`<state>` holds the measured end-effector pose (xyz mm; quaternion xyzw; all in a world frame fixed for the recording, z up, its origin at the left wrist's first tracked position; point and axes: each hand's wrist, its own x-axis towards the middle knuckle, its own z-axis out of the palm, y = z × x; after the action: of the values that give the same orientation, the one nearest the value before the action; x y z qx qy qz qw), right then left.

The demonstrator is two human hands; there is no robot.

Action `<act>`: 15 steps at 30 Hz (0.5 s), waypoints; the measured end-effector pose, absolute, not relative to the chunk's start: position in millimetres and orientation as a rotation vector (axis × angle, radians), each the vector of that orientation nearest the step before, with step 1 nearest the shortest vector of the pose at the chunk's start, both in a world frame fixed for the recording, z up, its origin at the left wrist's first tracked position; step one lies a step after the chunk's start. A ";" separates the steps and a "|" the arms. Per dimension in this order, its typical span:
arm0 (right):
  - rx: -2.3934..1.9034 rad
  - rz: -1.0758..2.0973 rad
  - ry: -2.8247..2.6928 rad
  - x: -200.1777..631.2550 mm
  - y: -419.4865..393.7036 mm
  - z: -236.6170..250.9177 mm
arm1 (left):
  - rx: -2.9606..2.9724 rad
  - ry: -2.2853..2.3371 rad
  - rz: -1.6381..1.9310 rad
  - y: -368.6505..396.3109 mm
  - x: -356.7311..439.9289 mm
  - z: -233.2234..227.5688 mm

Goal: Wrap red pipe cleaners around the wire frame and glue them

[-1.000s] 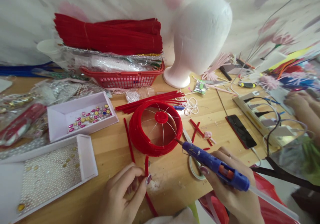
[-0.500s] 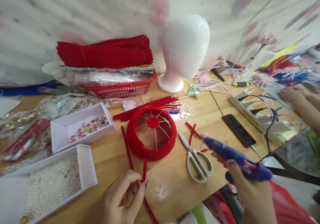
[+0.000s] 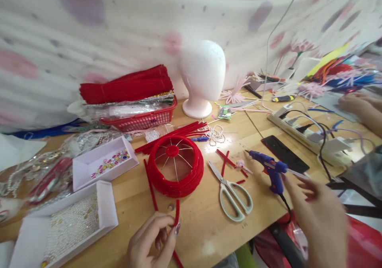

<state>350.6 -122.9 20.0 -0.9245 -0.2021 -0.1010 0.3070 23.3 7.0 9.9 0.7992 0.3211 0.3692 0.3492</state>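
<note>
Your left hand (image 3: 152, 242) has its grip pinched on a red pipe cleaner (image 3: 176, 216) at the surface's (image 3: 203, 224) near edge, long axis upright, tip toward the red wire ring (image 3: 173, 165). Your right hand (image 3: 319, 212), fingers spread and holding nothing, hangs just beside the glue gun (image 3: 268, 168), which stands nozzle pointing left; bare wood lies between scissors (image 3: 231, 190) and pipe cleaner.

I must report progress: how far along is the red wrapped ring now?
Done: the ring's rim is covered in red. In hand: the left hand pinches a red pipe cleaner; the right hand is open beside the glue gun, which stands on the table. Left: the wire spokes are bare.
</note>
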 end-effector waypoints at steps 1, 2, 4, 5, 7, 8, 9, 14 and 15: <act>-2.451 -0.357 -0.435 335.2 -132.9 25.2 | 2.082 0.824 0.940 6.6 24.9 11.3; -2.369 -0.421 -0.424 317.8 -140.5 29.8 | 2.094 0.813 0.922 6.4 26.8 13.1; -2.123 -0.353 -0.738 280.6 -144.8 36.1 | 2.117 0.796 0.897 6.3 31.1 17.2; -2.022 -0.249 -0.964 263.0 -141.4 37.7 | 2.136 0.778 0.891 6.3 33.1 19.5; -1.755 0.076 -1.461 235.0 -126.2 38.3 | 2.187 0.734 0.881 5.8 36.3 24.3; -1.698 0.162 -1.571 225.9 -116.7 37.6 | 2.215 0.707 0.876 5.3 37.1 26.6; -1.674 0.214 -1.626 220.1 -107.4 36.5 | 2.237 0.679 0.864 4.7 37.2 28.9; -1.587 0.440 -1.674 222.1 -84.6 32.6 | 2.141 0.609 0.832 3.8 27.8 35.5; -1.557 0.492 -1.671 223.9 -84.1 33.1 | 2.106 0.614 0.814 4.7 24.5 35.7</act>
<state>223.9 -84.1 33.1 -0.6131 -0.6581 0.1939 0.3917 24.5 4.7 35.7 0.8286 0.2417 0.3203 0.3904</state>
